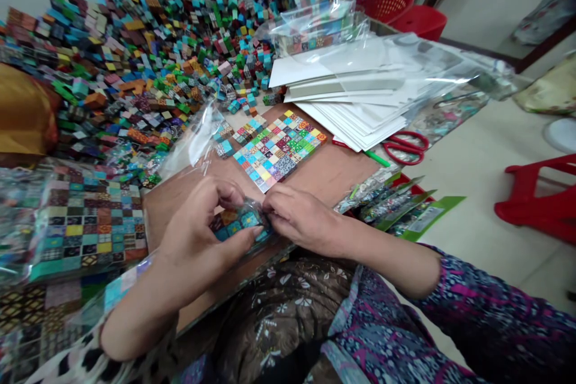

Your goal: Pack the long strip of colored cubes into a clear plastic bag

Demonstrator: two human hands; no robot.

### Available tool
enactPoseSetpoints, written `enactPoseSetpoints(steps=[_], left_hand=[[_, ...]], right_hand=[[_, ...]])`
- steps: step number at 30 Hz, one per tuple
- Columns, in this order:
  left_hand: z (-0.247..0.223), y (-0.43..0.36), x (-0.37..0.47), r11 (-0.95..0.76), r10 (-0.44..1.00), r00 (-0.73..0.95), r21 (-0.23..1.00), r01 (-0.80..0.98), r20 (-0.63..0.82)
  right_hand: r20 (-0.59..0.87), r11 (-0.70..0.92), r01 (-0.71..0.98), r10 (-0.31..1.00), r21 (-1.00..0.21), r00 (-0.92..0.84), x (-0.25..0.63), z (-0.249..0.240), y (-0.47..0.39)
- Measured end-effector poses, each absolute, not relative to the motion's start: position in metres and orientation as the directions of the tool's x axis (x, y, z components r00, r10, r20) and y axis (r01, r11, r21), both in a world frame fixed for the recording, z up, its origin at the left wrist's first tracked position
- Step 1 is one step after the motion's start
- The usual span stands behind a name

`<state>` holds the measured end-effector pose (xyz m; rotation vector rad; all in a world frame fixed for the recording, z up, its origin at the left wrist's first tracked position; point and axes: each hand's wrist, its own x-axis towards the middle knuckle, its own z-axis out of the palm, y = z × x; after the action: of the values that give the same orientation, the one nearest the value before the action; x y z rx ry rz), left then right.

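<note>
A small bundle of blue patterned cubes (pixel 234 229), with some orange-brown ones behind, sits in clear plastic close to the front edge of the board (pixel 333 179). Around this bundle my left hand (pixel 200 225) is closed, thumb along the near side and fingers over the far side. My right hand (pixel 303 219) pinches at the bundle's right end, fingertips pressed together; whether it grips the wrapping is hidden. Just beyond both hands lies a flat square of multicoloured patterned cubes (pixel 281 150). Short rows of similar cubes (pixel 249 129) rest at its far left side.
A large heap of loose cubes (pixel 148 60) fills the back left. White sheets (pixel 346 96) in clear plastic lie at the back right, near red scissors (pixel 407 147) and a green pen (pixel 377 158). Bagged cube sheets (pixel 92 222) stand left. A red stool (pixel 540 192) is at right.
</note>
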<state>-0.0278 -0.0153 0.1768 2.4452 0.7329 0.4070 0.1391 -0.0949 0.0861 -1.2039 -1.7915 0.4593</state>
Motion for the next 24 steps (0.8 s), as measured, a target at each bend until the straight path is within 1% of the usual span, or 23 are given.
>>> enactPoseSetpoints(steps=[2,4,8,10,14,19,24], left_hand=[[0.176,-0.014,-0.029,-0.744,0.549,0.824,0.530,0.406,0.139],[0.178,-0.014,-0.029,-0.764,0.530,0.834,0.511,0.393,0.151],[0.179,-0.017,-0.027,-0.743,0.525,0.840,0.557,0.372,0.139],[0.178,-0.017,-0.027,-0.715,0.545,0.831,0.579,0.392,0.111],[0.175,-0.016,-0.028,-0.715,0.548,0.830,0.574,0.400,0.105],[0.176,-0.017,-0.025,-0.740,0.534,0.837,0.544,0.395,0.119],[0.176,-0.017,-0.024,-0.740,0.543,0.832,0.532,0.412,0.111]], right_hand=[[0.466,0.449,0.531,0.878,-0.719,-0.112,0.140,0.085,-0.095],[0.448,0.431,0.527,0.888,-0.733,-0.102,0.141,0.085,-0.097],[0.456,0.425,0.538,0.886,-0.728,-0.084,0.144,0.086,-0.102],[0.499,0.461,0.529,0.863,-0.712,-0.080,0.144,0.087,-0.104],[0.580,0.558,0.448,0.808,-0.698,-0.104,0.144,0.088,-0.105],[0.607,0.583,0.386,0.792,-0.715,-0.072,0.144,0.087,-0.099],[0.631,0.624,0.405,0.764,-0.668,-0.136,0.144,0.086,-0.096]])
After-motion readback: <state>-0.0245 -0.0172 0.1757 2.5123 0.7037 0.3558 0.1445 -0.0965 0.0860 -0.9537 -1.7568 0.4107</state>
